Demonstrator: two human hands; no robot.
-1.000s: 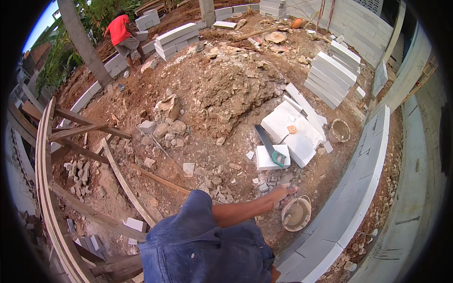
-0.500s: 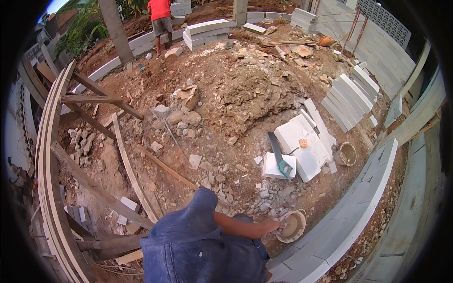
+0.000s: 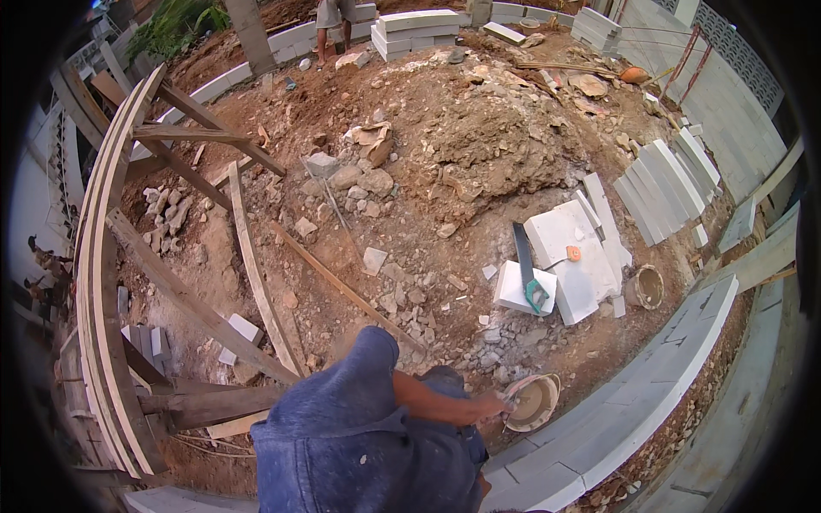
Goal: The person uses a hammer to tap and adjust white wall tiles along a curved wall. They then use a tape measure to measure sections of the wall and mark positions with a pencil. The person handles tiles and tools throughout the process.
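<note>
My blue sleeve and bare left forearm reach across from the lower middle to a pale bucket (image 3: 552, 402) with grey wet mix inside. At its near-left rim is my left hand (image 3: 492, 406), fingers closed. A narrow greyish piece (image 3: 516, 389) sticks out past them over the bucket; whether it is a tool held in the hand is too small to tell. A patch of bare skin shows below the shirt at the bottom edge, but my right hand is out of the picture. The bucket stands beside a low curved wall of grey blocks (image 3: 624, 402).
A green-handled handsaw (image 3: 536, 295) leans on a white block (image 3: 511, 291), near white slabs (image 3: 564, 235) bearing an orange tape measure (image 3: 573, 253). Another bucket (image 3: 645, 287) stands right. Timber framing (image 3: 111, 282) rises left. Beyond the dirt mound (image 3: 487, 154) stands another person (image 3: 334, 19).
The view has tilted down, so the far scene sits higher and farther right. My left hand stays at the bucket's rim, its wrist slightly shifted.
</note>
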